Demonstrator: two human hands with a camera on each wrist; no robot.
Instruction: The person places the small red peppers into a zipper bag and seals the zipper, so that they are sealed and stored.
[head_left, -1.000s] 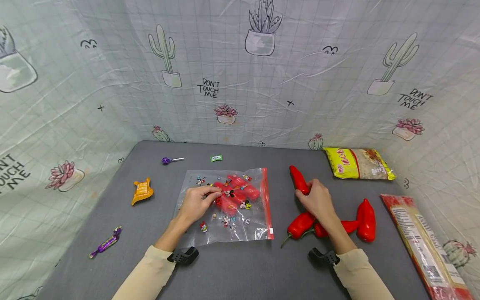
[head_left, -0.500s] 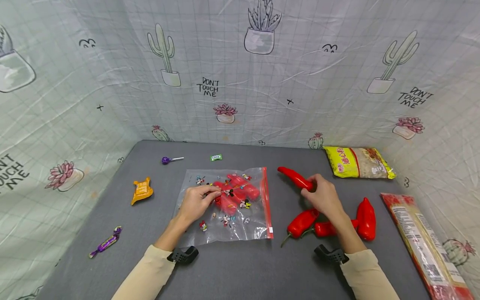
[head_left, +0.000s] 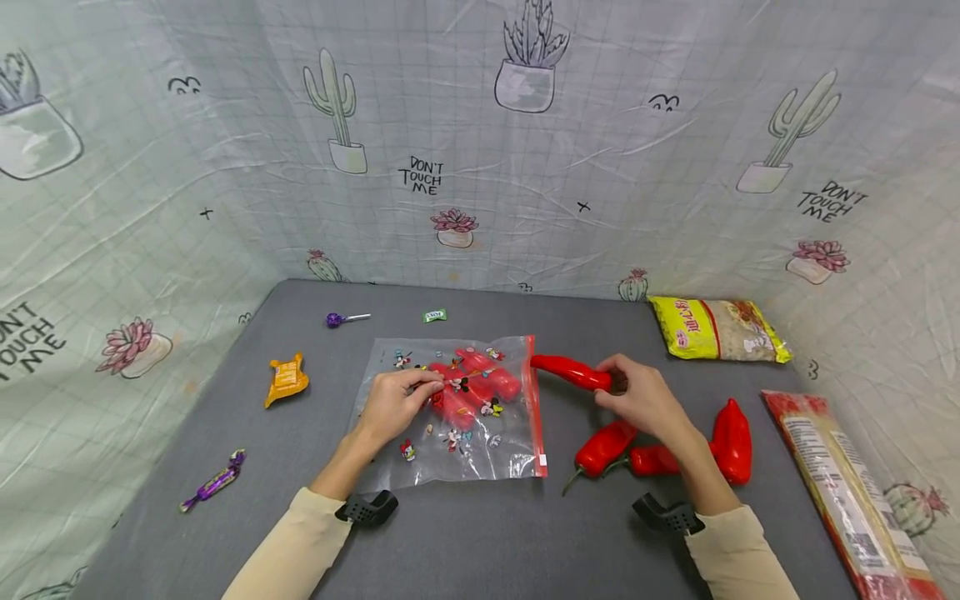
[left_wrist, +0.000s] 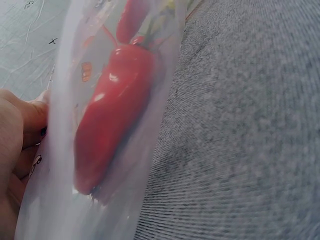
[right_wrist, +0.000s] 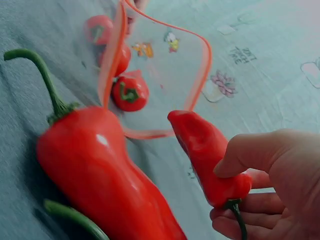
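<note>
A clear zip bag [head_left: 420, 462] with cartoon prints and a red zip edge lies in mid-table. Several red peppers [left_wrist: 112, 115] are inside it. My left hand [head_left: 392, 408] pinches the upper film and lifts it; in the right wrist view the bag's mouth gapes. My right hand [head_left: 645, 397] grips a red pepper [head_left: 570, 371] by its stem end, thumb on one side and fingers on the other. Its tip points left, right at the red edge of the bag. Below this hand lie more loose peppers [head_left: 600, 450], some partly behind the forearm.
A yellow food packet [head_left: 720, 329] lies at the back right, and a long red-ended packet [head_left: 847, 483] at the right edge. To the left are a purple lollipop [head_left: 334, 320], a green sweet [head_left: 433, 316], an orange wrapped sweet [head_left: 287, 379] and a purple wrapped sweet [head_left: 213, 482].
My right hand has turned its pepper from pointing away to pointing left, and brought the tip to the bag's red edge. The left hand has stayed in place on the bag.
</note>
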